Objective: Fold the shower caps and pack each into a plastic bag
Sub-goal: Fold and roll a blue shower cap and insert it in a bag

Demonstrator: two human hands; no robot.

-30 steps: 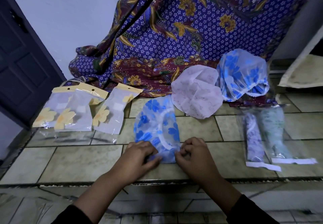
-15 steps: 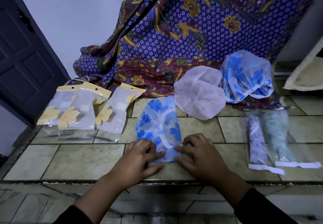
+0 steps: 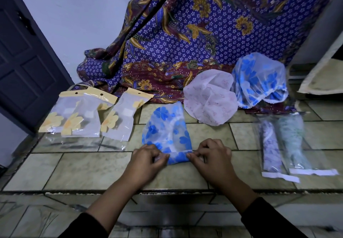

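Head view. The blue-flowered shower cap point(image 3: 167, 132) is lying flattened into a narrow strip on the tiled surface point(image 3: 83, 169), directly in front of the person, with its near end turned over into a short roll point(image 3: 178, 158). The left hand point(image 3: 146, 160) is pinching the left end of that roll and the right hand point(image 3: 213, 156) is pinching the right end, fingers curled onto the film at both corners. The cap is showing as thin, translucent film. It is probably very light, soft and slippery, and is likely to spring open once released. The hold is therefore best taken at the two outer corners of the rolled edge, pressing evenly against the tiles while rolling away from the body. A pink cap point(image 3: 209, 100) and a second blue cap point(image 3: 259, 80), both unfolded, are lying at the far side against a patterned cloth point(image 3: 185, 33). At the right, two long clear bags point(image 3: 271, 145) are each holding a rolled cap. Flat bags point(image 3: 78, 119) printed with yellow flowers are lying at the left, well apart from the hands.
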